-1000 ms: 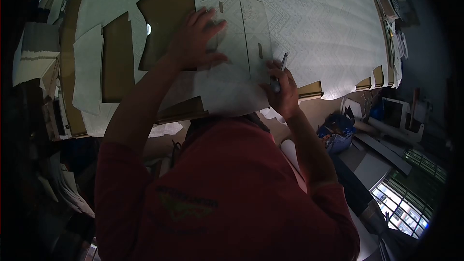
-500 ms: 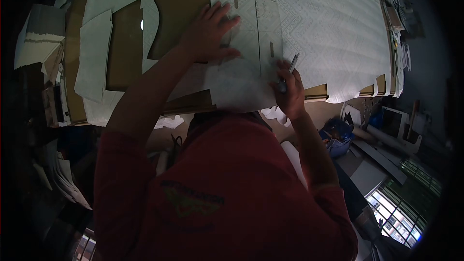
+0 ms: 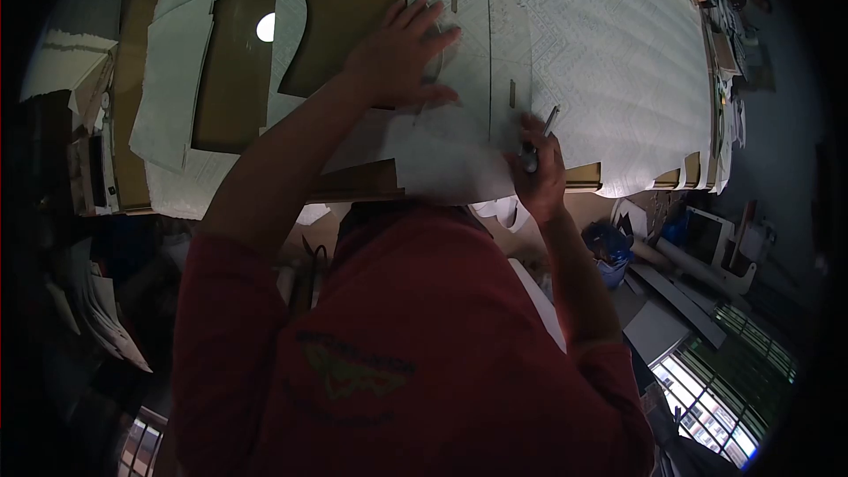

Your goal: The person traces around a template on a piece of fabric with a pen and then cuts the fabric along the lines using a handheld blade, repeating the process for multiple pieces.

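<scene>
My left hand (image 3: pixel 399 55) lies with spread fingers on a pale, see-through template (image 3: pixel 510 40) that has narrow slots and a long dark line. Under the template is white patterned sheet material (image 3: pixel 618 62), spread across the table. At the template's lower right corner, my right hand (image 3: pixel 543 172) is closed round a silver pen (image 3: pixel 552 119), its upper end pointing up and away. The pen's tip is hidden by my fingers. Left of the template, a brown curved-sided area (image 3: pixel 349 13) shows between the white parts.
Another brown area (image 3: pixel 234 71) and a white cut piece (image 3: pixel 172 84) lie at the left. The table's brown front edge (image 3: pixel 358 180) runs close to my body. Below, at the right, are a blue bag (image 3: pixel 608 247) and long boards (image 3: pixel 676 296).
The view has shifted, so the table's contents sit slightly further right. My left hand stays spread on the template, and my right hand keeps the pen near its lower right corner.
</scene>
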`<action>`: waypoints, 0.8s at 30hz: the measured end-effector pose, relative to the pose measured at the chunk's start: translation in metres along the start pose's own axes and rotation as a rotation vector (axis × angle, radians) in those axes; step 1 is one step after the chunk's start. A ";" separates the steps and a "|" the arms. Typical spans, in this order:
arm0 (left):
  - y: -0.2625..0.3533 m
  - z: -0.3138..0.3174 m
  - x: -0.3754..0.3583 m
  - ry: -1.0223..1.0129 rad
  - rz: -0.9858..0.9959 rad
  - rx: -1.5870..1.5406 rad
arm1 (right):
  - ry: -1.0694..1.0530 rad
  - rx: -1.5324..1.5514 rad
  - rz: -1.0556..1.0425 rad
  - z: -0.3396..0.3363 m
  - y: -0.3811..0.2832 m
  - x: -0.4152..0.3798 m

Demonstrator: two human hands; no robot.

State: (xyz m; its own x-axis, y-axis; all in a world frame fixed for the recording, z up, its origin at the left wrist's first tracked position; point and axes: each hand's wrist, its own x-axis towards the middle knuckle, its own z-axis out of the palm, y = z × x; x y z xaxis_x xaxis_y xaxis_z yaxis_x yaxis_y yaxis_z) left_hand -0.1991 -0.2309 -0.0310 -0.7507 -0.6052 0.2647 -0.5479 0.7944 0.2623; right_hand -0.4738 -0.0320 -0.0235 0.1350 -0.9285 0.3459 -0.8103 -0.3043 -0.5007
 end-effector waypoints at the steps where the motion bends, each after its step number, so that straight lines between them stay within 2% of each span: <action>1: -0.001 0.000 0.000 0.006 0.005 0.000 | 0.004 -0.004 0.001 -0.001 -0.001 0.001; 24: -0.001 0.000 0.001 -0.004 0.004 -0.030 | 0.026 0.005 0.010 0.000 -0.003 0.001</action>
State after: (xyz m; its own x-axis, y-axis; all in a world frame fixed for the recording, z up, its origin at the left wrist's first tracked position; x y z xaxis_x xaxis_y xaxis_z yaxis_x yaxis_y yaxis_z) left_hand -0.1995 -0.2326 -0.0308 -0.7543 -0.6018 0.2626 -0.5338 0.7949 0.2885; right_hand -0.4717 -0.0316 -0.0219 0.1120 -0.9256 0.3615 -0.8086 -0.2963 -0.5083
